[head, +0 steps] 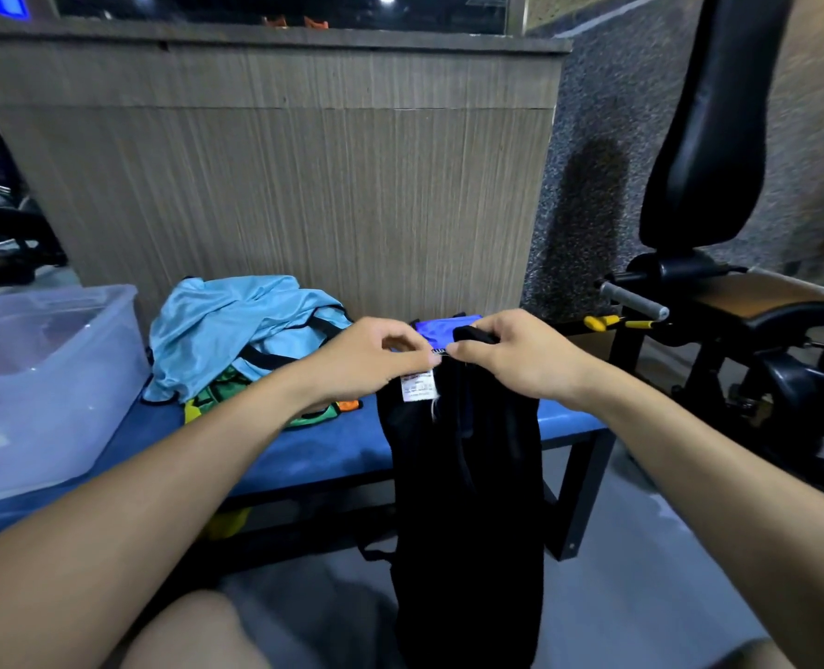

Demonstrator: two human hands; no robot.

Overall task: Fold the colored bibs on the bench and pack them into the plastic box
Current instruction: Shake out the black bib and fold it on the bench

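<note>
**Black bib held up by its neckline, most of it hanging off the desk**

Left hand (376,359) and right hand (511,357) raised close together, each grip pinching the top edge of a black bib (468,499), beside its white care label (418,384). Bib draped down past the front edge of the blue padded desk (313,456) toward the floor.

Risks, as judged: thin pinches on slippery fabric, so likely slipping; long hanging length prone to dragging on the floor or folding crooked; dangling strap low on the bib liable to snag the desk frame.

Left of the black bib: a heap with a light blue bib (241,325) over green and orange ones (313,412). Farther left, the clear plastic box (47,379), on the desk. Behind the black bib, a bright blue bib (441,328), partly hidden. Behind the desk, a wood-grain partition (274,185). Right of the black bib, a black gym machine (719,185) with a padded backrest, on grey flooring.
</note>
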